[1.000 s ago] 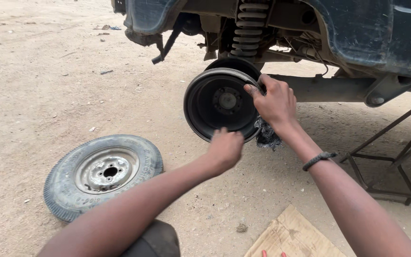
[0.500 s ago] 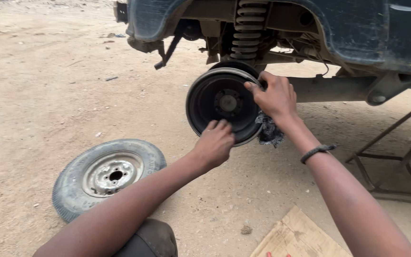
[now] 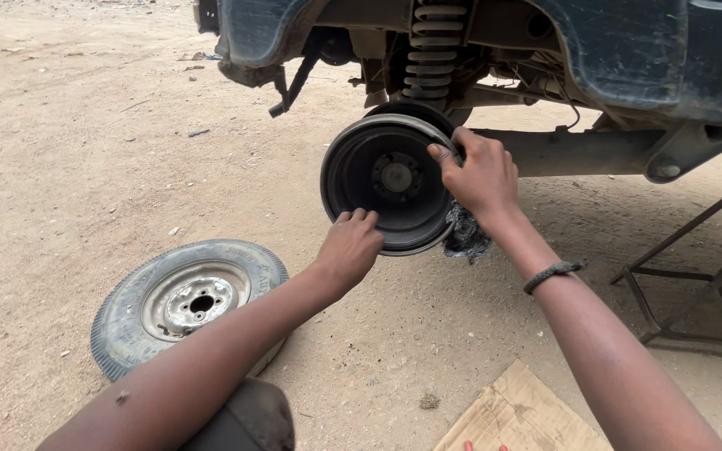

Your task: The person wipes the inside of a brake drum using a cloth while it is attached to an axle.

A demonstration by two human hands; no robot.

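Note:
A dark round brake drum (image 3: 382, 179) sits on the axle of a raised dark vehicle (image 3: 628, 50). My left hand (image 3: 351, 245) grips the drum's lower left rim. My right hand (image 3: 478, 174) holds its upper right rim, fingers hooked over the edge. A dark cord bracelet is on my right wrist. A coil spring (image 3: 432, 46) hangs above the drum. Something dark and ragged (image 3: 467, 236) shows behind the drum below my right hand.
A removed wheel with tyre (image 3: 185, 302) lies flat on the sandy ground at left. A metal stand frame (image 3: 695, 284) props the vehicle at right. A piece of cardboard (image 3: 524, 418) lies at the bottom. My knee (image 3: 248, 422) is at the bottom edge.
The view has drifted a little. My left hand has slid up from below the drum onto its lower left rim. My right hand stays on the upper right rim.

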